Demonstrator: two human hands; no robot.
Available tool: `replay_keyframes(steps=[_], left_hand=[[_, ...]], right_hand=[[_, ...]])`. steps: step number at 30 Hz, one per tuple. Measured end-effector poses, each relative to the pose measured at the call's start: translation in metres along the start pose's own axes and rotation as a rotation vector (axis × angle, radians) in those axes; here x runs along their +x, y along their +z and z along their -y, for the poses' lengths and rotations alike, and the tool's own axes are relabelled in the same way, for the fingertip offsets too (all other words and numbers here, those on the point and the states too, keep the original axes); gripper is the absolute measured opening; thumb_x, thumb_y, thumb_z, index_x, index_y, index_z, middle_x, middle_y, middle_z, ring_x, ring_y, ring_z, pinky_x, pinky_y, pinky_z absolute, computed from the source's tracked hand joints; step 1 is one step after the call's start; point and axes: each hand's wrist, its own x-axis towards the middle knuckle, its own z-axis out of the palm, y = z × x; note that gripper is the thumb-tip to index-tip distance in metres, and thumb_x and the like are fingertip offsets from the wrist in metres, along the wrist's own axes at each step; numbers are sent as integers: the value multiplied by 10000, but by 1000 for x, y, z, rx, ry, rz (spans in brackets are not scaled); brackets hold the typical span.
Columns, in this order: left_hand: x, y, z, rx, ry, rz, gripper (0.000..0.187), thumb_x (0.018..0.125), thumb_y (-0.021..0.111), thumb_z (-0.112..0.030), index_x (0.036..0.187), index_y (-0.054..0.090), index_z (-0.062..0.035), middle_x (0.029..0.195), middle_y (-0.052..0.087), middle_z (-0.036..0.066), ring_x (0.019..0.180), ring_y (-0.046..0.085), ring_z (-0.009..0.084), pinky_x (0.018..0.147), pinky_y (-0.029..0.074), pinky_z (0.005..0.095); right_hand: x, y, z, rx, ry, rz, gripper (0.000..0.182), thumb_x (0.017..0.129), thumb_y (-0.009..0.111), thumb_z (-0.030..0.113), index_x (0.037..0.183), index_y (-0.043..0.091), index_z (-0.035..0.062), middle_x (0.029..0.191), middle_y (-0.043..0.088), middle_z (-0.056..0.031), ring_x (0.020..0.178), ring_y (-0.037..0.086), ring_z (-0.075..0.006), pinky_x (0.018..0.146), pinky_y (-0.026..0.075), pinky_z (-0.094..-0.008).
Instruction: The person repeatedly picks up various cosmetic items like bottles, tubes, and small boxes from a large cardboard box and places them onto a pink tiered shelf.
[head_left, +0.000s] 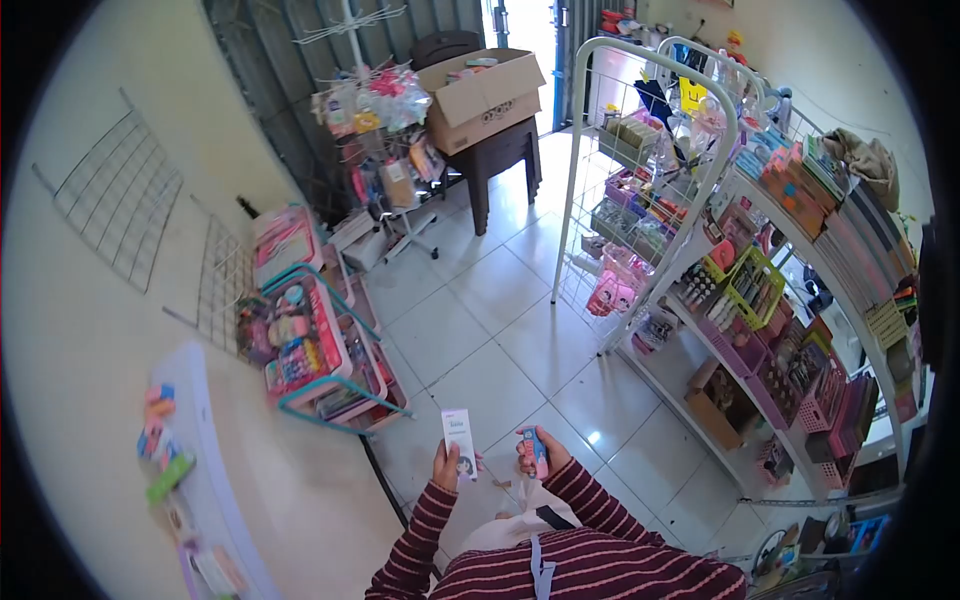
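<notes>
My left hand (447, 467) is closed around a tall white box (457, 436) with printed text and a dark-haired cartoon figure near its bottom. The box stands roughly upright in front of my body. To its right, my right hand (550, 455) grips a small pink and blue packet (533, 450); its exact kind is too small to tell. The two items are held apart, at about the same height. Striped maroon sleeves cover both arms.
A pink tiered cart (345, 362) full of small goods stands at the left. A hanging-goods rack (357, 50) and an open cardboard box (490, 100) on dark stacked stools (482, 195) are ahead. White wire shelving (570, 200) and loaded shelves (745, 375) line the right. Tiled floor (470, 335) lies between.
</notes>
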Motion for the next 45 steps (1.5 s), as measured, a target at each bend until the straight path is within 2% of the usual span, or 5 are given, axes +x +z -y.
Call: replay_keyframes(steps=[11, 25, 32, 38, 45], left_hand=[[193, 45, -44, -255, -15, -42, 410, 785, 337, -402, 938, 365, -22, 673, 520, 149, 517, 531, 220, 415, 444, 292], [421, -51, -78, -271, -25, -346, 374, 793, 338, -375, 864, 408, -15, 634, 518, 121, 505, 531, 209, 367, 434, 282], [612, -36, -176, -173, -39, 35, 355, 786, 373, -358, 908, 376, -24, 668, 518, 127, 511, 531, 209, 367, 431, 293], [751, 16, -252, -19, 23, 336, 345, 790, 377, -341, 902, 389, -15, 664, 515, 121, 521, 523, 184, 427, 436, 264], [839, 41, -212, -58, -74, 315, 347, 790, 399, -292, 985, 324, -15, 702, 510, 128, 542, 518, 173, 491, 439, 263]], right_hand=[[164, 23, 168, -81, -101, 27, 433, 799, 312, 380, 1116, 319, 84, 753, 491, -91, 547, 471, -154, 487, 404, -251], [409, 41, 310, -177, -80, 12, 430, 781, 373, 362, 1108, 330, 86, 788, 492, -88, 601, 474, -165, 501, 421, -271], [493, 54, 387, -21, -138, -202, 418, 797, 329, 357, 1107, 329, 77, 805, 488, -100, 601, 479, -180, 485, 422, -291], [549, 108, 477, -45, -497, -140, 409, 813, 299, 322, 1126, 305, 58, 795, 501, -98, 596, 485, -171, 487, 416, -285], [627, 67, 579, 14, -386, -202, 426, 805, 308, 331, 1126, 298, 50, 766, 492, -115, 558, 467, -177, 455, 394, -272]])
